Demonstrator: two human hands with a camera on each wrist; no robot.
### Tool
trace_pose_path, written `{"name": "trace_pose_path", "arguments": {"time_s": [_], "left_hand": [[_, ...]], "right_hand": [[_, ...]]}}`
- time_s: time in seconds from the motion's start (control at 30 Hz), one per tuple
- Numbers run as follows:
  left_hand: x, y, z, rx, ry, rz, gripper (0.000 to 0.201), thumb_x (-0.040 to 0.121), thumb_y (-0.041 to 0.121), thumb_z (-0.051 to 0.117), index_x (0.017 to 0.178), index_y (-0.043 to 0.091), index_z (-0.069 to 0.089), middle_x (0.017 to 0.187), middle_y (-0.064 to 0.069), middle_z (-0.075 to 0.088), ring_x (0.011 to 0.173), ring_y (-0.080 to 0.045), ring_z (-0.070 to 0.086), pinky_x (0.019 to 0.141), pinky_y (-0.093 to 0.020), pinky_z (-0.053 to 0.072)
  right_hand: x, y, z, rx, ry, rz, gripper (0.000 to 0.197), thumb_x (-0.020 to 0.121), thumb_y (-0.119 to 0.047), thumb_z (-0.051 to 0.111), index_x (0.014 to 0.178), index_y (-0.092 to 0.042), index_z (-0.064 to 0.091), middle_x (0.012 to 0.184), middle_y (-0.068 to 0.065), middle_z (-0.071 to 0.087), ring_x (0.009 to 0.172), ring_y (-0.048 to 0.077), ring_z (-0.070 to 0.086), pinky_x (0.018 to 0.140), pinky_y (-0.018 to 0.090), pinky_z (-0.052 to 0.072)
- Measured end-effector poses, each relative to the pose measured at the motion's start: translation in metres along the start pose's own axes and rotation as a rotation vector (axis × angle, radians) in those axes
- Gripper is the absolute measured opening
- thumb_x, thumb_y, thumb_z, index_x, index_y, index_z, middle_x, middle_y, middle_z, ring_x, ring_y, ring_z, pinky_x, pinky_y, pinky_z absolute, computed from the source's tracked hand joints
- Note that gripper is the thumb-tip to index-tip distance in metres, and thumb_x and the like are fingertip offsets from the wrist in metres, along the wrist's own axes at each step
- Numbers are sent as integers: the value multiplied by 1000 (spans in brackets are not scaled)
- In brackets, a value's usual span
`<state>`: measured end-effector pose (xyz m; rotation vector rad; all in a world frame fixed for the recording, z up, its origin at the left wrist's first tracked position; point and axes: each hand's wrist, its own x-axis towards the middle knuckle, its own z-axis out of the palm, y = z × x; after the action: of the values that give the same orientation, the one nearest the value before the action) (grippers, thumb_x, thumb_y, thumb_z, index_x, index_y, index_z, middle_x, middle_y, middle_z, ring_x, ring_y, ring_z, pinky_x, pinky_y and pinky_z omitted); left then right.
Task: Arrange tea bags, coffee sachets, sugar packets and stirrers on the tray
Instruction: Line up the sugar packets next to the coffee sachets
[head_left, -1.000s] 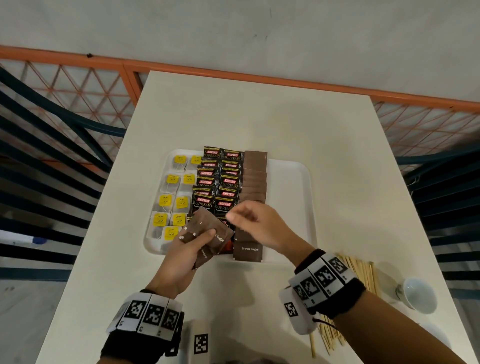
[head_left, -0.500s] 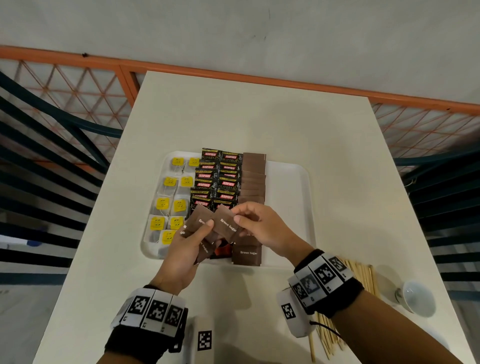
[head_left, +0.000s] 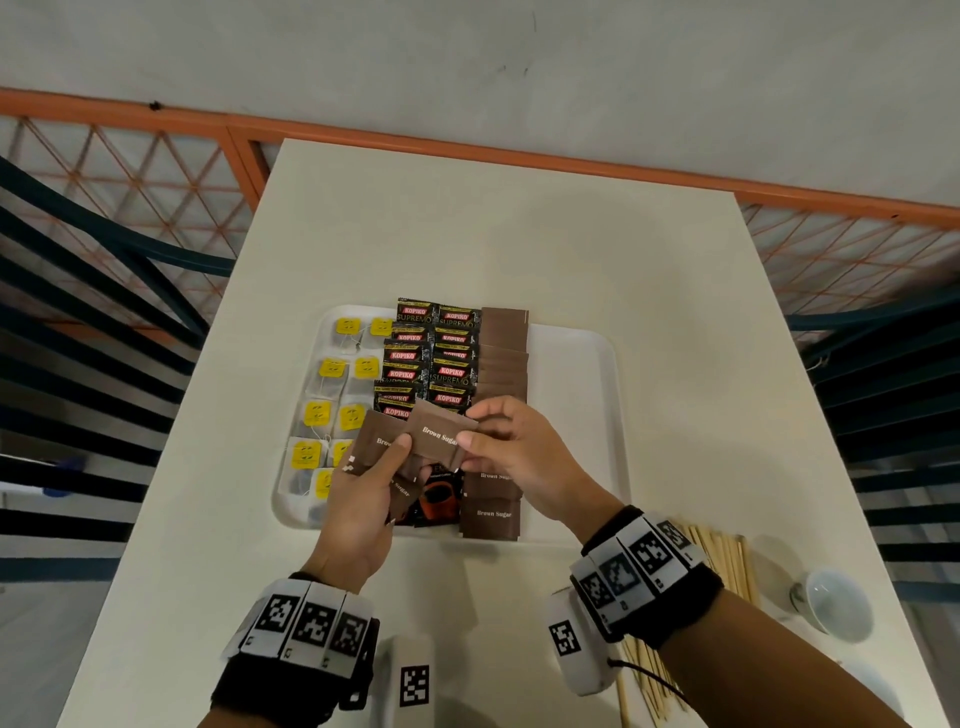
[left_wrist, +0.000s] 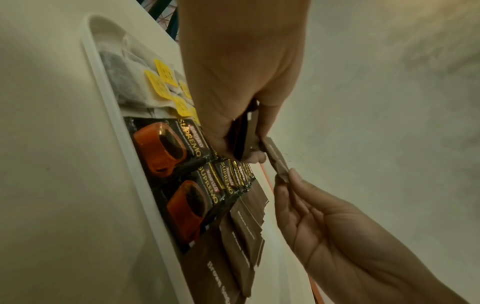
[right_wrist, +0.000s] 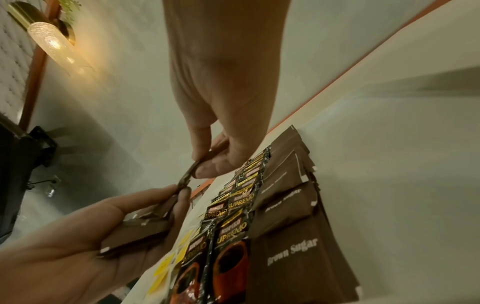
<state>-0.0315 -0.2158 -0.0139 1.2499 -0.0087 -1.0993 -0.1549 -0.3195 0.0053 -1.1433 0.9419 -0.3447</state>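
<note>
A white tray (head_left: 571, 364) holds tea bags with yellow tags (head_left: 332, 410) on its left. Beside them lie black Kopiko coffee sachets (head_left: 431, 358), then a column of brown sugar packets (head_left: 504, 353). Above the tray's near edge my left hand (head_left: 374, 478) grips a small stack of brown sugar packets (head_left: 376, 441), thumb on top. My right hand (head_left: 498, 441) pinches the top packet (head_left: 439, 436) by its right end. In the right wrist view that packet (right_wrist: 185, 179) spans between the two hands. Wooden stirrers (head_left: 722, 561) lie on the table to the right of the tray.
A white cup (head_left: 836, 605) stands at the table's near right, beyond the stirrers. The tray's right third shows bare white. An orange railing (head_left: 519, 156) and dark slats run round the table edges. A tagged white block (head_left: 413, 680) sits at the near edge.
My right hand came back from the tray's sugar column to the stack and took the top packet between thumb and fingers. The packet has slid rightward off the stack; the left hand stayed in place.
</note>
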Motion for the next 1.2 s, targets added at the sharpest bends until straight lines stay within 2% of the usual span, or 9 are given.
{"name": "trace_pose_path", "arguments": {"time_s": [0.13,0.23,0.4,0.57,0.7,0.83,0.97,1.1,1.2], "left_hand": [[3,6,-3,-48,-15,-61,14,93,13,51,101,9,62,82,-13,71,66,-16,70,64,-25,58],[4,11,-8,-86,-17,-90,15,95,15,47,100,9,60,81,-13,73,67,-17,71,65,-24,57],[5,11,-11,-69,-37,-115,19,96,14,42,98,9,60,78,-12,74,70,-19,71,66,-24,58],[4,7,-7,-10,-42,-118,16,94,11,48,104,8,61,85,-12,73,70,-18,71,64,-26,58],[2,5,-3,46,-44,-86,24,92,10,52,115,6,57,98,-14,66,79,-20,66,62,-24,57],[0,4,0,80,-44,-81,19,91,9,53,109,8,59,95,-12,65,81,-18,62,58,-22,56],[0,5,3,85,-54,-87,23,91,7,52,114,3,57,95,-14,65,78,-21,61,57,-23,56],[-2,6,9,84,-78,-89,18,91,6,53,107,5,59,95,-16,65,78,-23,62,61,-26,57],[-3,6,14,96,-114,-68,17,89,5,54,104,7,62,90,-14,68,75,-21,66,64,-27,57]], "right_hand": [[12,-4,-20,9,133,-50,18,84,1,61,92,-14,57,88,7,65,70,13,66,61,17,55],[24,-4,-39,-65,250,-44,18,85,1,61,90,-16,58,83,9,64,68,17,63,60,18,54],[32,9,-53,-168,250,-6,16,84,0,63,92,-14,60,75,6,62,66,15,60,63,20,53],[36,20,-53,-391,300,-33,16,84,-7,65,97,-15,62,73,-4,61,72,15,58,79,32,52],[37,20,-53,-532,325,-81,21,84,-10,65,104,-11,64,77,-7,57,79,14,55,76,20,46],[34,17,-53,-600,347,-115,24,84,-10,65,107,-12,62,88,2,57,79,14,55,66,6,39],[25,9,-43,-731,407,-213,19,88,-18,60,107,-15,60,96,-2,51,78,9,52,64,5,37],[6,-5,-18,-712,189,-217,23,92,-30,52,108,-16,62,93,-10,57,79,-2,51,68,7,36],[0,-5,-4,-582,15,-116,25,90,-32,56,108,-16,62,92,-7,62,83,6,58,74,15,44]]}}
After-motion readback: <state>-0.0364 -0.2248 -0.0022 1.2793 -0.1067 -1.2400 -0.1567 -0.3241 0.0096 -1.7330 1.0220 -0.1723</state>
